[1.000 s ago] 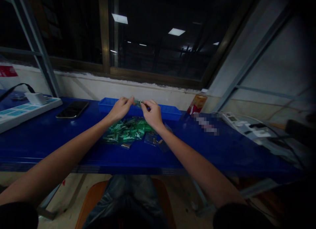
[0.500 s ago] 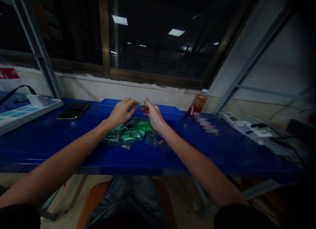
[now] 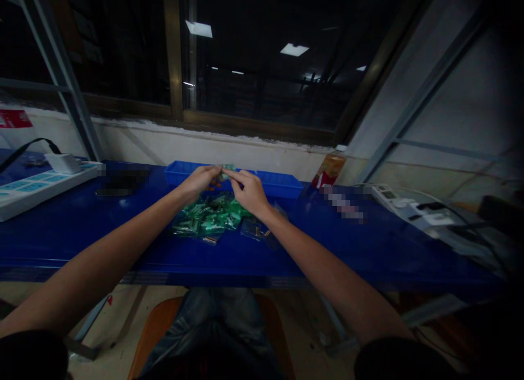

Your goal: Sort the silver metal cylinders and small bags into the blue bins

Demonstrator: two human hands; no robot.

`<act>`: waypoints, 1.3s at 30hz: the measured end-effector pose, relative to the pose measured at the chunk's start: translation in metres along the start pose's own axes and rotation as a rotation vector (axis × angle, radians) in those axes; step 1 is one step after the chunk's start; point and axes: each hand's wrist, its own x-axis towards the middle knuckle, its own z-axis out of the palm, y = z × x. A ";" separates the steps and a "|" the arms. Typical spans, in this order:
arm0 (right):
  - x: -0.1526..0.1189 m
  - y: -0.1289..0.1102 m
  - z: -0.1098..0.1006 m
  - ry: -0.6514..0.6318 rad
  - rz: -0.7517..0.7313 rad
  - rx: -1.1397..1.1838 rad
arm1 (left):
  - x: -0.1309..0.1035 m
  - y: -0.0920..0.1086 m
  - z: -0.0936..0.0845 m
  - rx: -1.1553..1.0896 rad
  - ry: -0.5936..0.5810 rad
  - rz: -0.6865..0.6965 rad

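Note:
My left hand (image 3: pixel 201 181) and my right hand (image 3: pixel 249 191) meet in front of a long blue tray (image 3: pixel 282 183). Between their fingertips is a small pale-green piece (image 3: pixel 228 169), too small and dim to make out its kind. The left fingers pinch it, and the right thumb and forefinger press on its near side. Beneath the hands lies a clear plastic bag of green pieces (image 3: pixel 213 216). Small clear bags with brass-coloured pins (image 3: pixel 257 230) lie on the blue table (image 3: pixel 196 260) beside it, partly behind my right wrist.
A white power strip (image 3: pixel 49 186) with a plugged-in adapter (image 3: pixel 63 162) lies at the left, near a dark phone (image 3: pixel 123 182). Toward the right are a red and orange packet (image 3: pixel 328 171) and another power strip with cables (image 3: pixel 409 208). A window (image 3: pixel 262 69) rises behind the table.
The right hand has turned, its fingers now pointing left onto the small green piece. That piece has shifted slightly left and up. The left hand stays close to where it was.

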 end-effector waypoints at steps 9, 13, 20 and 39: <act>0.011 0.013 0.005 0.098 0.496 0.506 | -0.003 0.000 -0.007 0.717 0.154 0.771; 0.011 0.018 0.004 0.089 0.593 0.571 | -0.005 -0.003 -0.002 0.848 0.004 0.854; 0.003 0.011 0.001 0.074 0.126 0.059 | -0.002 0.001 -0.001 0.217 -0.128 0.179; 0.007 0.015 0.002 0.108 0.369 0.151 | -0.003 -0.006 -0.003 0.771 0.081 0.700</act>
